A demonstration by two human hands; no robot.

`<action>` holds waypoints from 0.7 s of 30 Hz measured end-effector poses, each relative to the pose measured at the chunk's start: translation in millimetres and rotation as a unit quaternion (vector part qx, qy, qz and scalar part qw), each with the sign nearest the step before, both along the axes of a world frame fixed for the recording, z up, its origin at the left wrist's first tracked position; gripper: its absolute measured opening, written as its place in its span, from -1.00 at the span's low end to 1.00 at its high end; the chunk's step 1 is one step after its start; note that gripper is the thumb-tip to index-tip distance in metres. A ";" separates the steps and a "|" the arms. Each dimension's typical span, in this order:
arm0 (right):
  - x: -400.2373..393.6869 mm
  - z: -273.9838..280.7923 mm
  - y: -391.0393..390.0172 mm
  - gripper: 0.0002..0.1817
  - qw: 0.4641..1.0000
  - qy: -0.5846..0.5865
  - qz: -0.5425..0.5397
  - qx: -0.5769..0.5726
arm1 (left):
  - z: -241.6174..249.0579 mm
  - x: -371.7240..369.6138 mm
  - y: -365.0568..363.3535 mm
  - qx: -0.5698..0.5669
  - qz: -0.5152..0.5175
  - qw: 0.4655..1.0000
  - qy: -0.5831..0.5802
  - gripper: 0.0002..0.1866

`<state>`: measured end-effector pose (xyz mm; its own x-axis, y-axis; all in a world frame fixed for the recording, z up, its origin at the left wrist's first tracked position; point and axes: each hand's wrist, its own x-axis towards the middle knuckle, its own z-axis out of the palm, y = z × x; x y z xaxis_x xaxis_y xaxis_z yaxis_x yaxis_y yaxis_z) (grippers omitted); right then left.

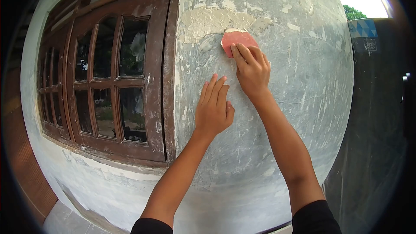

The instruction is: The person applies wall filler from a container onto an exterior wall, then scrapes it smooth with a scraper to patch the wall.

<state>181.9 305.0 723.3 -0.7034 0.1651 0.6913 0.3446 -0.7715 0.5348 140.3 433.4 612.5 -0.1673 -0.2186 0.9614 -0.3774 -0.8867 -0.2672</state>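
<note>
My right hand [253, 70] grips a flat pink putty spreader [236, 40] and presses it to the grey wall [299, 73]. Pale putty shows along the spreader's top edge. Around and left of that edge lies a rough cream patch of putty [203, 22] on the wall. Below and to the left, my left hand [213, 108] holds nothing. Its fingers are stretched upward and lie against or very close to the wall; exact contact cannot be made out.
A brown wooden window [110, 82] with glass panes fills the left side, its frame edge beside the putty patch. On the right stands a dark surface [368, 125] with a blue-and-white sticker [363, 29]. Foliage [354, 13] shows at the upper right.
</note>
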 end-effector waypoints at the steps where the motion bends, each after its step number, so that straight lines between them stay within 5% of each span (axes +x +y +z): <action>1: 4.6 -1.8 1.5 -0.63 1.000 0.000 0.001 0.001 | -0.3 -0.3 -0.3 0.001 0.001 1.000 0.000 -0.54; 16: -0.4 -29.4 -8.0 -0.57 0.993 0.081 -0.061 -0.058 | -0.5 1.8 -1.6 -0.012 -0.016 1.000 -0.004 -0.55; 21: -33.1 -28.1 -40.1 -0.67 0.993 0.085 0.005 -0.079 | -0.8 3.8 0.5 -0.005 -0.004 1.000 -0.006 -0.56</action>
